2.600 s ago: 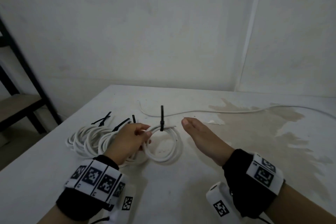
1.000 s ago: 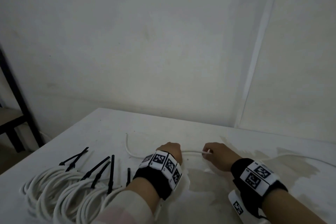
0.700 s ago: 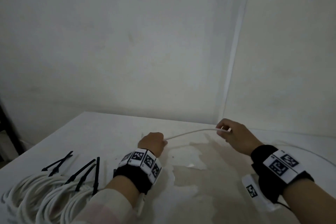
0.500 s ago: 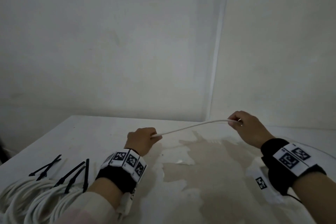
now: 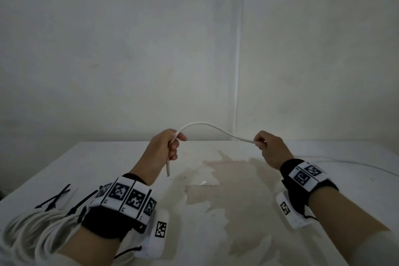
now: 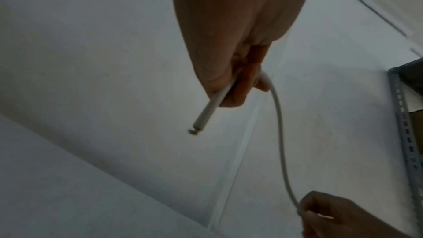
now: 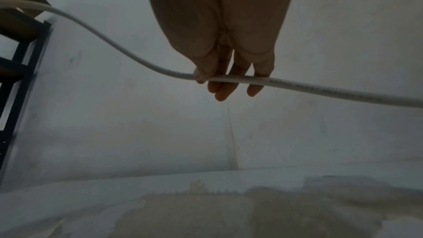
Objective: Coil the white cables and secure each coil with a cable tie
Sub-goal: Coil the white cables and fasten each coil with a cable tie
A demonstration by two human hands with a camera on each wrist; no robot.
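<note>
- Two hands held one white cable above the table; a second earlier that cable lay flat on the surface, so it had been lifted, and a new coil was, I judge, only beginning.
- The left hand had its fingers curled round the cable near its free end, which hung down below the fist toward the table.
- The right hand pinched the cable between thumb and fingers further along.
- Between the hands the cable rose in a soft arch, where half a second before it was nearly straight; the hands had come closer, which I read as the first loop forming.
- The long axis of the held part ran left to right across the view; beyond the right hand the cable fell to the table and trailed off to the right.
- Several finished coils with black cable ties lay at the near left corner of the table, well apart from the held cable.
</note>
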